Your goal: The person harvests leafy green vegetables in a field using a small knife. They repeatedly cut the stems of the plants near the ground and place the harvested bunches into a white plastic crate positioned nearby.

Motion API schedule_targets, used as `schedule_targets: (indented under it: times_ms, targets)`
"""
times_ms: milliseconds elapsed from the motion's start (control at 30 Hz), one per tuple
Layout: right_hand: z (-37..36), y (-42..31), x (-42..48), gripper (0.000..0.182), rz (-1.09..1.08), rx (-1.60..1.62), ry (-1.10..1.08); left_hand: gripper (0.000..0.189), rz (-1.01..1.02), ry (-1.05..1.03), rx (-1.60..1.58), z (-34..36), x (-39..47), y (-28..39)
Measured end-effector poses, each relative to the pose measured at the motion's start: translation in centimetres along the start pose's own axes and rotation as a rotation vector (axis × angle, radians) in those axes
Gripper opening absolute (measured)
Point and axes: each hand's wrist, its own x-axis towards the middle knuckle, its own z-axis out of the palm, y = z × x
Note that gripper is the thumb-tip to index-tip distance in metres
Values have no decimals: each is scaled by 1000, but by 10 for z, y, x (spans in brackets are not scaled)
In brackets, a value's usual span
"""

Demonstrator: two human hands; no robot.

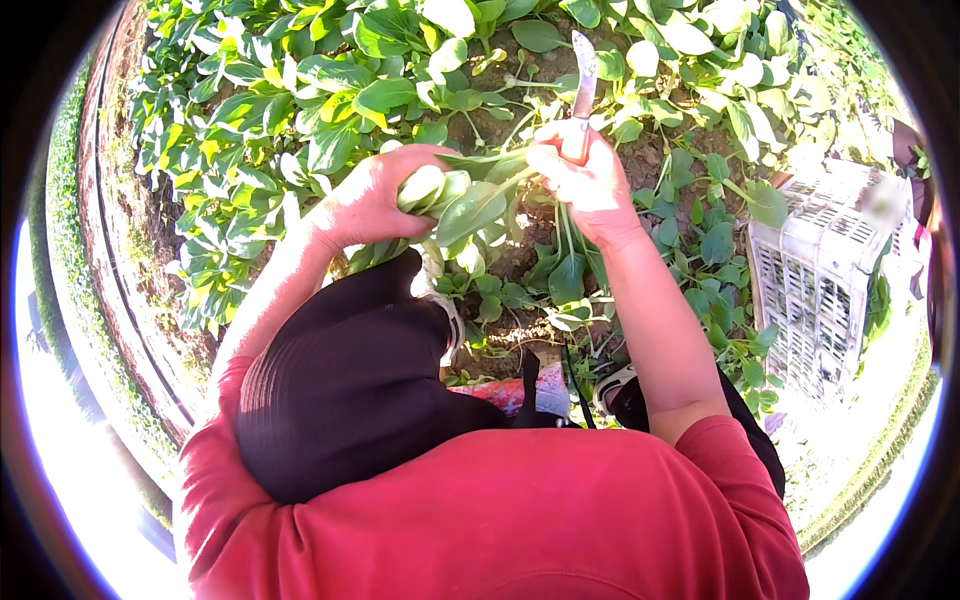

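Observation:
My left hand (379, 191) is wrapped around a leafy green vegetable head (433, 187), probably bok choy, with its pale stalks facing right. A knife with a curved metal blade (585, 79) stands up from my right hand (591, 184). The fingers of that hand also pinch the stem of an outer leaf (472, 214), which spans the gap between both hands. Just below, loose leaves (568, 276) hang down or lie by the soil; which of them are held is hard to tell.
Dense rows of the same leafy plants (315, 97) grow ahead and to the left. A white plastic slatted crate (810, 292) stands at right. Cut leaves lie on the soil (536, 244) near my shoes. A red-and-white patterned thing (510, 391) lies between my legs.

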Motion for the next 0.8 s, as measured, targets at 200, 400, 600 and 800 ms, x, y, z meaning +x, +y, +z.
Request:
schedule_targets:
  times_ms: [200,400,600,800]
  targets:
    - [-4,-22,-3,22,-290,-667,57,41,-301,67,-719,-11,4,-2]
    - [33,-2,-23,31,83,223,-63,42,-45,20,-931,37,22,-7]
    - [-10,22,9,24,176,-337,-72,39,-256,-145,-538,0,33,-9]
    - [-12,66,73,31,140,-1150,-165,41,-46,-213,800,-12,75,1]
